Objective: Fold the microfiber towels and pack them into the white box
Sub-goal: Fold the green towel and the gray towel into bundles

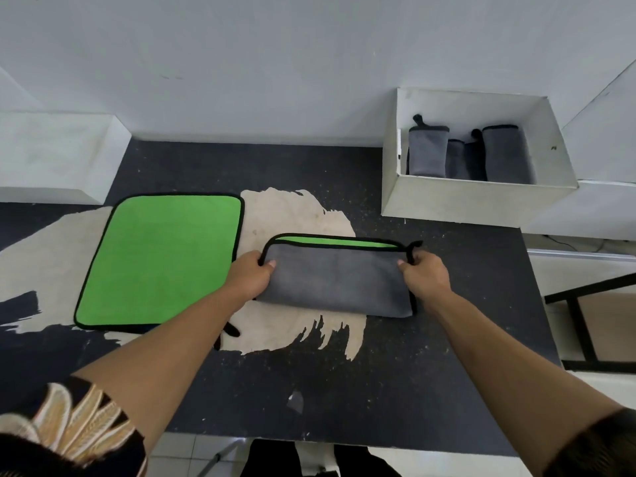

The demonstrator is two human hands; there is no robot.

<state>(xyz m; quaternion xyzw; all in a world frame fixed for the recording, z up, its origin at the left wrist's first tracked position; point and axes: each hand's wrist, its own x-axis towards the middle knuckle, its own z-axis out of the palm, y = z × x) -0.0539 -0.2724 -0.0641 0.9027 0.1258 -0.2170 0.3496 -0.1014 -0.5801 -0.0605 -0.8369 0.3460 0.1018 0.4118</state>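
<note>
1. The table [413,373] is black and speckled. A large worn patch in the middle shows a beige layer underneath.
2. A plain white wall [275,63] runs along the far edge. A white block [51,156] stands at the far left, and a black frame [581,321] stands on the floor to the right of the table.
3. The box [478,201] sits at the far right corner of the table, open at the top. Three grey packed towels [428,151] stand upright inside it, side by side.
4. The folded towel [337,280] lies in the middle of the table, partly over the beige patch. Its grey side is up and a thin green strip shows along the far edge.
5. Its long axis runs left to right, the fold faces the person, and the open edges face the wall. A black loop [414,244] sticks out at its far right corner.
6. The left hand [251,273] pinches the far left corner, thumb on top.
7. The right hand [426,273] pinches the far right corner, just beside the loop.
8. The green towel [161,259] lies flat and unfolded to the left, green side up, just beside the folded one. The left forearm crosses its near right corner.
</note>
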